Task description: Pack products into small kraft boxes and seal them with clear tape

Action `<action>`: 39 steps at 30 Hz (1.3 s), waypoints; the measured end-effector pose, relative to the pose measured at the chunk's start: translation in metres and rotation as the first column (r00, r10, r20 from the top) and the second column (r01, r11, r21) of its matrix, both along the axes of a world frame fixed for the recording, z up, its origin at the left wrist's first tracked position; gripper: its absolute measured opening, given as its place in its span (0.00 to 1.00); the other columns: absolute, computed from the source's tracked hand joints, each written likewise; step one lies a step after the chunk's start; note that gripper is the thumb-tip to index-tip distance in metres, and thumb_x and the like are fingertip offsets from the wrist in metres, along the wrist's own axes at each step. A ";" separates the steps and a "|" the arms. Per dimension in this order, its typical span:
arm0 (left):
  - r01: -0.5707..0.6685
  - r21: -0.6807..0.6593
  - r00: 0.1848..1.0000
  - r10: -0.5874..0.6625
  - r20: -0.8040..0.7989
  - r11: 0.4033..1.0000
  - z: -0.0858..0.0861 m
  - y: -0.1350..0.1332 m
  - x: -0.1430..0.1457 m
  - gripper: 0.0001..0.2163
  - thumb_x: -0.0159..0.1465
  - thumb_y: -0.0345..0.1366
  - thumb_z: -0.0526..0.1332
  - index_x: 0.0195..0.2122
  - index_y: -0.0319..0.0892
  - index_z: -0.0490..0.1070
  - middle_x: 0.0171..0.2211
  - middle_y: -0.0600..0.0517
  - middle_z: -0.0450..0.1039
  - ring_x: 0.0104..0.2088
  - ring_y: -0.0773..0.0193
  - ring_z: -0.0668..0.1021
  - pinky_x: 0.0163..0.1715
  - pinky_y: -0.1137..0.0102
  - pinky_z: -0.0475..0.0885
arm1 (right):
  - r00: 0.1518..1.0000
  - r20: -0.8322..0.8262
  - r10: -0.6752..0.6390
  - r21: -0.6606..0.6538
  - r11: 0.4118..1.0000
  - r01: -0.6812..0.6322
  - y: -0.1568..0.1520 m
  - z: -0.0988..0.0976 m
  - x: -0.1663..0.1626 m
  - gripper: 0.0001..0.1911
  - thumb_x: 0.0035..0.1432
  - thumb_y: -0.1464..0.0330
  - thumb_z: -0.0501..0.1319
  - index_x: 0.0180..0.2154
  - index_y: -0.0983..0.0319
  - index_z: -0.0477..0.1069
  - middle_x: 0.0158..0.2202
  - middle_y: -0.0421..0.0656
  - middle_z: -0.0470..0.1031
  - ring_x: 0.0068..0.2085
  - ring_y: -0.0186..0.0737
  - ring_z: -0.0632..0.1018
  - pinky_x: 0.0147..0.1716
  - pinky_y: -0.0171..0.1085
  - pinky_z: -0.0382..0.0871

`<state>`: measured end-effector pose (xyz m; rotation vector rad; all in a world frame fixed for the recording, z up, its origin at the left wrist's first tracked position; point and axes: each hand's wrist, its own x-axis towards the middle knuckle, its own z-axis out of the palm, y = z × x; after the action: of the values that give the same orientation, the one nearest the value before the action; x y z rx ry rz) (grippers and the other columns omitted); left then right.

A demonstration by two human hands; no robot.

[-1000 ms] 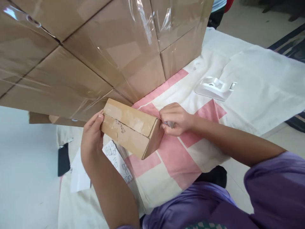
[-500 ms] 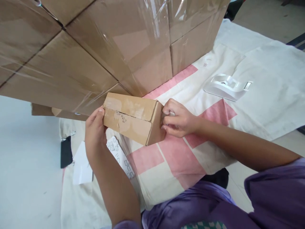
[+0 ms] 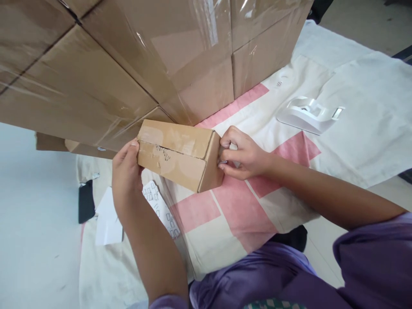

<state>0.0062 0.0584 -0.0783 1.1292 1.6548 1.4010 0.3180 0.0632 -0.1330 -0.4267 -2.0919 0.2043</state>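
Note:
A small cardboard box [image 3: 172, 159] is held tilted in front of me, its top seam facing up with dark scuff marks along it. My left hand [image 3: 126, 165] grips the box's left end, thumb on top and fingers partly hidden beneath. At the right end my right hand [image 3: 240, 152] has its fingers curled in a pinch against the end face. What sits between those fingertips, if anything, cannot be made out. Behind the box rises a wall of larger cardboard boxes [image 3: 196, 56] covered in clear tape or film.
A white tape dispenser [image 3: 310, 116] stands to the right on the pink and cream cloth [image 3: 241, 210]. Under my left forearm lies a sheet with small drawn squares [image 3: 162, 214], near white paper [image 3: 109, 223] and a black flat object [image 3: 86, 201] at the left edge.
The view has shifted slightly. Both hands keep nearly the same place on the small box, and my right fingers stay curled at its end.

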 end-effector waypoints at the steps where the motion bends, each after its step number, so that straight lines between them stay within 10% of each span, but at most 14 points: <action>1: -0.003 -0.006 1.000 0.003 -0.010 1.000 0.000 0.000 0.000 0.18 0.64 0.44 0.68 0.49 0.37 0.79 0.45 0.47 0.80 0.35 0.69 0.78 0.40 0.73 0.77 | 1.000 0.004 -0.009 -0.001 1.000 0.009 0.000 0.000 0.000 0.10 0.64 0.67 0.58 0.29 0.57 0.60 0.36 0.42 0.56 0.38 0.42 0.64 0.36 0.46 0.66; 18: -0.029 -0.038 0.996 0.026 -0.081 0.999 0.003 -0.004 -0.010 0.17 0.63 0.45 0.69 0.49 0.41 0.79 0.43 0.49 0.79 0.34 0.70 0.76 0.31 0.76 0.73 | 0.997 -0.032 0.066 -0.248 0.966 -0.072 0.008 0.000 0.004 0.16 0.68 0.58 0.61 0.30 0.60 0.67 0.36 0.42 0.56 0.38 0.40 0.66 0.36 0.40 0.66; 24: -0.008 -0.045 0.996 0.004 -0.087 0.999 0.004 -0.002 -0.012 0.18 0.60 0.46 0.70 0.48 0.42 0.81 0.43 0.47 0.79 0.31 0.72 0.74 0.23 0.81 0.65 | 0.991 -0.062 0.114 -0.440 0.888 -0.130 0.016 -0.005 0.009 0.24 0.60 0.57 0.70 0.22 0.62 0.62 0.35 0.40 0.59 0.35 0.35 0.66 0.33 0.37 0.62; 32: -0.015 -0.041 0.998 0.013 -0.059 0.999 0.004 0.001 -0.008 0.19 0.58 0.46 0.71 0.47 0.41 0.81 0.43 0.46 0.79 0.33 0.70 0.74 0.25 0.81 0.70 | 0.969 -0.179 0.170 -0.736 0.630 -0.246 0.031 -0.012 0.015 0.23 0.55 0.60 0.73 0.22 0.62 0.63 0.36 0.40 0.69 0.34 0.34 0.72 0.34 0.35 0.66; 39: -0.023 -0.045 0.999 0.020 -0.045 0.999 0.003 0.001 -0.007 0.19 0.60 0.45 0.70 0.48 0.40 0.80 0.43 0.47 0.78 0.33 0.71 0.73 0.28 0.79 0.73 | 0.969 -0.172 0.176 -0.716 0.653 -0.246 0.031 -0.013 0.014 0.20 0.54 0.60 0.74 0.25 0.62 0.67 0.35 0.40 0.68 0.35 0.35 0.72 0.36 0.35 0.67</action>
<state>-0.0011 0.0596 -0.0754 1.1276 1.7261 1.3541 0.3325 0.0945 -0.1463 -0.6264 -1.8890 1.2230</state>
